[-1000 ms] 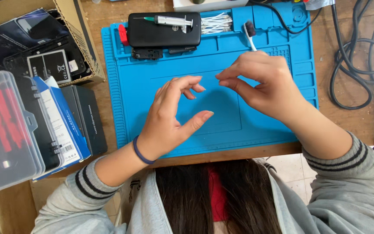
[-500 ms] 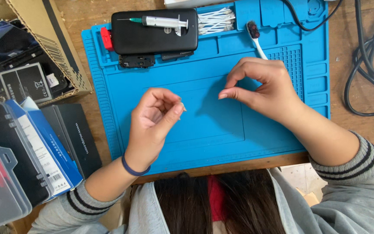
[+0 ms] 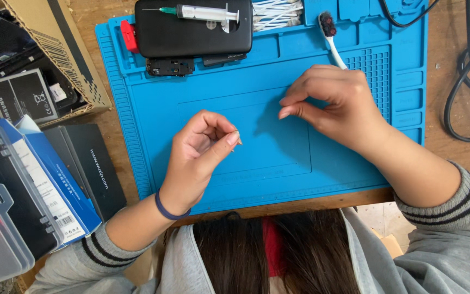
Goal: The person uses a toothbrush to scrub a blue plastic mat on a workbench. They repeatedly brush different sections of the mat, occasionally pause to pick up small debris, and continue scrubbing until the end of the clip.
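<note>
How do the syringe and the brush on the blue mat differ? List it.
The syringe lies crosswise on the black phone; the brush lies slanted, directly on the blue mat. The syringe has a green needle hub; the brush, dark bristles. Both sit at the far edge, untouched by either hand.

A worn wooden table (image 3: 452, 158) in even light, pale floor (image 3: 373, 215) below.

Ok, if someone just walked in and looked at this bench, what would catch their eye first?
Probably the bright blue work mat covering the middle of the wooden bench. Over it, the left hand pinches something tiny at its fingertips and the right hand hovers with fingers pinched. A syringe lies on a black case at the mat's far edge.
</note>
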